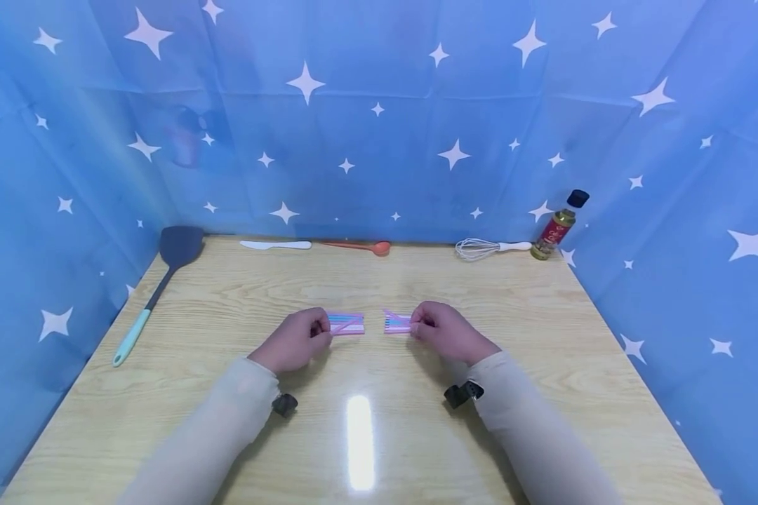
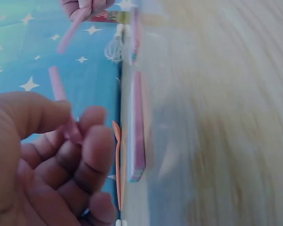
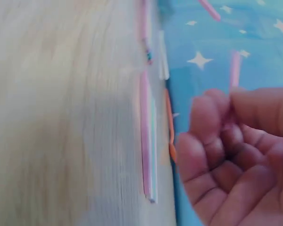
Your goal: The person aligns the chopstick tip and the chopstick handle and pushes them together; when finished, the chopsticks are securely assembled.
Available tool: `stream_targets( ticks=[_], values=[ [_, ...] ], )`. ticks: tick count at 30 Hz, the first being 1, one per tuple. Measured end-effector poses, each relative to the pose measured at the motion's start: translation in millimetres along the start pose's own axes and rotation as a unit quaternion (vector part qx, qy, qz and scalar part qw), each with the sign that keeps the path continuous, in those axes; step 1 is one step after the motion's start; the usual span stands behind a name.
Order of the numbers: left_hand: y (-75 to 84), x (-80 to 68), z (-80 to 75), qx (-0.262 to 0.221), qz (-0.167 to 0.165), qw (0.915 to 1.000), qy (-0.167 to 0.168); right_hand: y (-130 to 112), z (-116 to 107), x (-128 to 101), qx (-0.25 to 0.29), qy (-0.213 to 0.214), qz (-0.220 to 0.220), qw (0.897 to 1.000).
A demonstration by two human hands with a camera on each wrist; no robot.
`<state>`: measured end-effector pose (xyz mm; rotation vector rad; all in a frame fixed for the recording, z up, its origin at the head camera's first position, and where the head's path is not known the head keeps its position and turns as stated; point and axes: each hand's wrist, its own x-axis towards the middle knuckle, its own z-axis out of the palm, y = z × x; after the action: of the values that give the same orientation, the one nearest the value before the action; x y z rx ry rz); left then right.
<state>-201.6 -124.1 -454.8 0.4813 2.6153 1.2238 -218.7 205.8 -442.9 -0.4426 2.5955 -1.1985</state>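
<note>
Between thumb and fingers, my left hand [image 1: 297,340] pinches a short pink straw [image 2: 57,84], tilted above the table. On the other side, my right hand [image 1: 448,333] pinches a second pink straw [image 3: 234,69] in the same way. Beneath the hands lie two flat rows of short straws in pink, white and blue: the left row [image 1: 352,330] and the right row [image 1: 391,328], with a narrow gap between them. Each hand partly covers its row in the head view. The wrist views show both held straws raised apart from the rows.
Along the table's back edge lie a white knife [image 1: 278,245], an orange spoon [image 1: 380,248] and a whisk [image 1: 478,248]. An oil bottle [image 1: 554,230] stands at the back right. A dark spatula [image 1: 182,245] with a mint handle lies at the left. A starry blue curtain [image 1: 379,133] encloses the table.
</note>
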Motion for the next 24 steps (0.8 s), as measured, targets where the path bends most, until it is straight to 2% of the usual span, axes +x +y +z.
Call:
stream_targets(
  ticks=[3,6,8,11,13,16,21,24],
  values=[
    [2.7,1.0,0.6,-0.076,0.008,0.9965,0.032,1.7,2.3,0.2,0.081,0.021,-0.003,0.997],
    [7.9,5.1,3.7,-0.148,0.010,0.9863,0.073,2.1,6.2,2.8,0.149,0.053,0.011,0.987],
    [11.5,8.6,7.0,-0.191,0.008,0.9765,0.099,1.1,9.6,5.3,0.190,0.086,0.029,0.978],
    [16.5,13.5,12.6,-0.240,0.006,0.9620,0.130,-2.4,14.8,9.6,0.245,0.142,0.054,0.958],
    [18.4,16.1,16.6,-0.266,-0.001,0.9533,0.143,-5.1,17.4,11.9,0.270,0.168,0.062,0.946],
    [19.3,18.8,22.5,-0.294,-0.014,0.9435,0.153,-6.9,21.1,14.8,0.298,0.175,0.067,0.936],
    [15.6,19.4,30.4,-0.319,-0.023,0.9321,0.171,-9.0,26.7,14.8,0.313,0.169,0.069,0.932],
    [14.4,17.7,31.5,-0.323,-0.015,0.9297,0.177,-8.5,27.7,12.9,0.316,0.167,0.062,0.932]
  ],
)
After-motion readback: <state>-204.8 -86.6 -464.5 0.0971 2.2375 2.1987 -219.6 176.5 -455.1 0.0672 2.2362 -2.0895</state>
